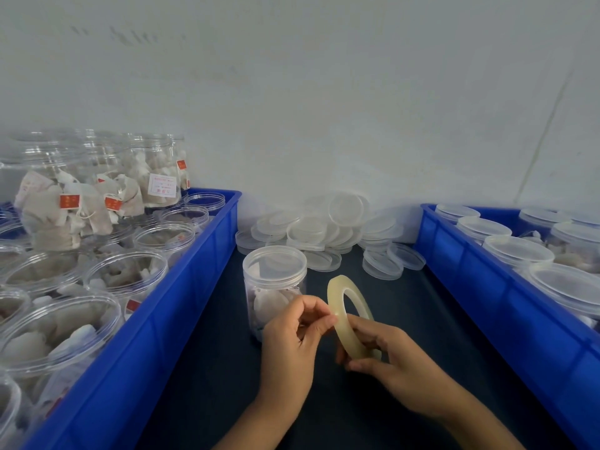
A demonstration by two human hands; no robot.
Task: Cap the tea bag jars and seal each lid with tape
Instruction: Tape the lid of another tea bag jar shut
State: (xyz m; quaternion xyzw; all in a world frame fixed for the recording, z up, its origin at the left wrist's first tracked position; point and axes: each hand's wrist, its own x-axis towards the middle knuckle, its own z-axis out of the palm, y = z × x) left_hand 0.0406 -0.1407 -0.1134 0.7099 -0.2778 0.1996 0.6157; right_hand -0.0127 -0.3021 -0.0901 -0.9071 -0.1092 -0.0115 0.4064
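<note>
A clear jar of tea bags (274, 280) stands capped with a clear lid on the dark table, between two blue crates. Just in front of it I hold a thin roll of yellowish clear tape (347, 306) upright. My right hand (389, 362) grips the lower part of the roll, fingers curled round it. With thumb and fingertips, my left hand (292, 339) pinches at the roll's rim, where the tape end would be; no loose strip is visible. The left hand hides the jar's lower front.
A blue crate (181, 306) at left holds several open jars of tea bags, with more stacked at its back. A blue crate (487, 287) at right holds several capped jars. A pile of loose clear lids (328, 228) lies against the wall behind the jar.
</note>
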